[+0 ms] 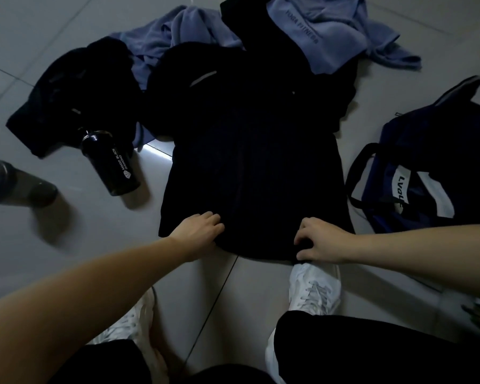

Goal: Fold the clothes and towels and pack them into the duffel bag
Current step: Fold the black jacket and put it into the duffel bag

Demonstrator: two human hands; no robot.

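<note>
The black shirt point(250, 162) lies flat on the floor point(67, 259), duffel bag point(427, 167) beside its right edge. My left hand point(198, 231) rests nearly flat on the near hem; my right hand point(322, 242) pinches it, fingers curled. Light, limp cloth (it'll sag), so I'd grip the hem corners.

two black garments point(250, 151) point(67, 87), perhaps a third at the top edge; two blue towels point(164, 37) point(324, 34); one black shaker bottle point(111, 162); one navy duffel bag point(432, 151); two white sneakers point(313, 289) point(133, 322); two hands point(198, 230) point(322, 241)
</note>
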